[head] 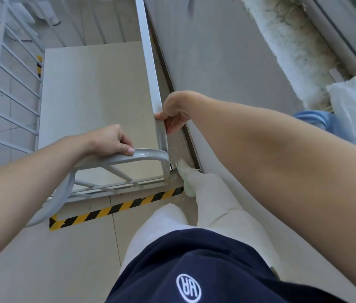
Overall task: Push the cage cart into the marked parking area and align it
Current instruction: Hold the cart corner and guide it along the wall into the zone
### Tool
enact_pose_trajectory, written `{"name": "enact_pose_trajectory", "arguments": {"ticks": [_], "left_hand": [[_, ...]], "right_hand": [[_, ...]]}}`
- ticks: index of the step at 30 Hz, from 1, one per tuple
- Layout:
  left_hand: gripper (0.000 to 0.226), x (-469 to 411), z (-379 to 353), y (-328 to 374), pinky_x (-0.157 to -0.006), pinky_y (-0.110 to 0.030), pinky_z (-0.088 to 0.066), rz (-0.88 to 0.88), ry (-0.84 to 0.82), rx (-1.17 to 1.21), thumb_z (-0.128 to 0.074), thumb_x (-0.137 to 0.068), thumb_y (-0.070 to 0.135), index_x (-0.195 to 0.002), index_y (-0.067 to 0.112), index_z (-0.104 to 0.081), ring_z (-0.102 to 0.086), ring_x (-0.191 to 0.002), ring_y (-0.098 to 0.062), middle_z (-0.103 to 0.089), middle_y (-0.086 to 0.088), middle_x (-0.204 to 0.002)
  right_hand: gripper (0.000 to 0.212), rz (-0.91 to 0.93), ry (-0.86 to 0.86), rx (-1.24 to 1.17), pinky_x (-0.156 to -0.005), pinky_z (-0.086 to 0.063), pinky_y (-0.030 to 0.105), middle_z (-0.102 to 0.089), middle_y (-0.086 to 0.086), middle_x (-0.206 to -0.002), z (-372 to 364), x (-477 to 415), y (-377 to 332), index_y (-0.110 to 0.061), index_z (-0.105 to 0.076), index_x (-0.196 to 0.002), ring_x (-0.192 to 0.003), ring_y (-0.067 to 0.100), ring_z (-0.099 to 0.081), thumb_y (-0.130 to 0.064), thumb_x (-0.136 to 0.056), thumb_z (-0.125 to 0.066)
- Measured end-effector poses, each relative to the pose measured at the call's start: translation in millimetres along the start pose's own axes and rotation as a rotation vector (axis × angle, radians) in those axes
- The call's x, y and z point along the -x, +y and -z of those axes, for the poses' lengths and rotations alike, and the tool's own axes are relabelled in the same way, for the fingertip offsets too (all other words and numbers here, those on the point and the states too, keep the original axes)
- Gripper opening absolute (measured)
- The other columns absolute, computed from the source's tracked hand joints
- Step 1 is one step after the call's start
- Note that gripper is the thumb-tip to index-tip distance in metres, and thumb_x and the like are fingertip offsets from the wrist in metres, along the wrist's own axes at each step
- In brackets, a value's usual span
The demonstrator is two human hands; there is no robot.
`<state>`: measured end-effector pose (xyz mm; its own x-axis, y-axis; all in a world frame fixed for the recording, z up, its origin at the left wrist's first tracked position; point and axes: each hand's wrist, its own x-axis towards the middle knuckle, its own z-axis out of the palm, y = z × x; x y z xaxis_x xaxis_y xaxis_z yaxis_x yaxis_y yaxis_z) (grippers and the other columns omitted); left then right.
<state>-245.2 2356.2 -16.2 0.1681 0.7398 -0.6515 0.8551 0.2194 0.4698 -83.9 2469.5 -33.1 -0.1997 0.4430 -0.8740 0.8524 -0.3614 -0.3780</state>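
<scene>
I look straight down on a grey metal cage cart (98,97) with a flat pale deck and barred sides. My left hand (109,139) is closed over the curved top rail (142,154) at the near end. My right hand (176,111) grips the near end of the right side rail (151,68) by the corner. A yellow-and-black striped floor marking (116,209) runs just in front of the cart's near edge, with another striped piece (39,65) showing at the far left side of the deck.
A grey wall (216,51) stands tight along the cart's right side. My right foot (187,178) is beside the cart's near right corner. White barred frames (4,84) rise on the left. Tiled floor (41,259) lies near me.
</scene>
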Motion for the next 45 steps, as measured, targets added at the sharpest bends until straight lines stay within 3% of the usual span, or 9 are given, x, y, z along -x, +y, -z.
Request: {"name": "enact_pose_trajectory", "arguments": {"ticks": [7, 13, 15, 18, 20, 23, 33, 37, 45], "left_hand": [[0.014, 3.3, -4.1, 1.3, -0.069, -0.021, -0.045, -0.002, 0.031, -0.003, -0.066, -0.085, 0.019, -0.093, 0.013, -0.076, -0.060, -0.075, -0.009, -0.072, -0.001, -0.086], [0.013, 2.6, -6.9, -4.5, -0.074, -0.025, -0.045, -0.028, 0.028, -0.041, -0.066, -0.085, 0.018, -0.092, 0.012, -0.076, -0.062, -0.079, -0.015, -0.072, -0.001, -0.085], [0.012, 6.1, -6.6, -10.9, -0.076, -0.025, -0.047, -0.028, 0.025, -0.032, -0.066, -0.084, 0.017, -0.090, 0.013, -0.076, -0.064, -0.079, -0.014, -0.073, 0.001, -0.084], [0.011, 10.6, -6.0, -16.7, -0.079, -0.027, -0.049, -0.036, 0.041, -0.008, -0.067, -0.084, 0.017, -0.087, 0.016, -0.077, -0.065, -0.077, -0.010, -0.074, 0.006, -0.082], [0.011, 11.6, -6.8, -16.5, -0.080, -0.028, -0.050, -0.024, 0.036, -0.010, -0.066, -0.084, 0.017, -0.088, 0.015, -0.077, -0.066, -0.078, -0.012, -0.075, 0.002, -0.083], [0.013, 10.4, -5.3, -11.9, -0.080, -0.029, -0.050, -0.005, 0.023, -0.030, -0.066, -0.084, 0.016, -0.091, 0.012, -0.077, -0.066, -0.079, -0.014, -0.075, -0.002, -0.086], [0.013, 15.1, -8.8, -7.0, -0.081, -0.030, -0.051, 0.039, 0.059, -0.025, -0.065, -0.085, 0.018, -0.090, 0.015, -0.076, -0.065, -0.080, -0.010, -0.074, 0.003, -0.085], [0.013, 15.8, -8.2, -4.7, -0.083, -0.031, -0.050, 0.051, 0.058, -0.043, -0.065, -0.085, 0.017, -0.091, 0.012, -0.076, -0.066, -0.085, -0.018, -0.075, -0.003, -0.089], [0.014, 17.8, -10.4, -4.9, -0.077, -0.024, -0.045, 0.057, 0.075, -0.041, -0.065, -0.085, 0.016, -0.092, 0.010, -0.075, -0.063, -0.080, -0.016, -0.073, -0.003, -0.086]], "right_hand": [[0.044, -0.040, 0.010, 0.063, -0.062, -0.055, 0.021, -0.067, 0.006, -0.048, -0.2, 4.9, -1.9, 0.001, -0.058, -0.083, -0.064, 0.014, -0.065, -0.037, -0.099, -0.041], [0.034, -0.016, -0.035, 0.101, -0.057, -0.057, 0.024, -0.068, 0.010, -0.051, 4.0, 7.0, -7.9, 0.002, -0.057, -0.083, -0.042, 0.015, -0.066, -0.026, -0.099, -0.045], [0.033, -0.020, -0.076, 0.091, -0.058, -0.057, 0.025, -0.072, 0.013, -0.068, 1.1, 6.2, -9.4, 0.006, -0.057, -0.089, -0.050, 0.018, -0.069, -0.024, -0.098, -0.046], [0.040, -0.023, -0.104, 0.042, -0.075, -0.057, 0.028, -0.066, 0.018, -0.116, 0.8, 2.4, -11.6, 0.010, -0.054, -0.119, -0.097, 0.024, -0.068, -0.023, -0.097, -0.049], [0.044, -0.027, -0.136, 0.022, -0.077, -0.057, 0.030, -0.062, 0.020, -0.122, 2.0, -1.6, -11.1, 0.010, -0.050, -0.127, -0.103, 0.025, -0.065, -0.022, -0.096, -0.051], [0.042, -0.040, -0.185, 0.005, -0.065, -0.057, 0.030, -0.065, 0.019, -0.101, 4.8, -1.0, -12.5, 0.009, -0.052, -0.125, -0.083, 0.025, -0.065, -0.021, -0.095, -0.052], [0.031, -0.069, -0.189, 0.033, -0.056, -0.058, 0.032, -0.069, 0.019, -0.058, 4.3, 0.3, -14.8, 0.010, -0.057, -0.091, -0.071, 0.027, -0.066, -0.020, -0.095, -0.052], [0.031, -0.062, -0.167, 0.028, -0.052, -0.057, 0.030, -0.068, 0.017, -0.056, 2.9, 3.7, -13.1, 0.007, -0.059, -0.084, -0.047, 0.024, -0.068, -0.022, -0.095, -0.053], [0.034, -0.057, -0.097, 0.017, -0.048, -0.056, 0.029, -0.067, 0.015, -0.051, -5.4, 12.4, -10.2, 0.006, -0.058, -0.083, -0.042, 0.022, -0.066, -0.025, -0.097, -0.050]]}}
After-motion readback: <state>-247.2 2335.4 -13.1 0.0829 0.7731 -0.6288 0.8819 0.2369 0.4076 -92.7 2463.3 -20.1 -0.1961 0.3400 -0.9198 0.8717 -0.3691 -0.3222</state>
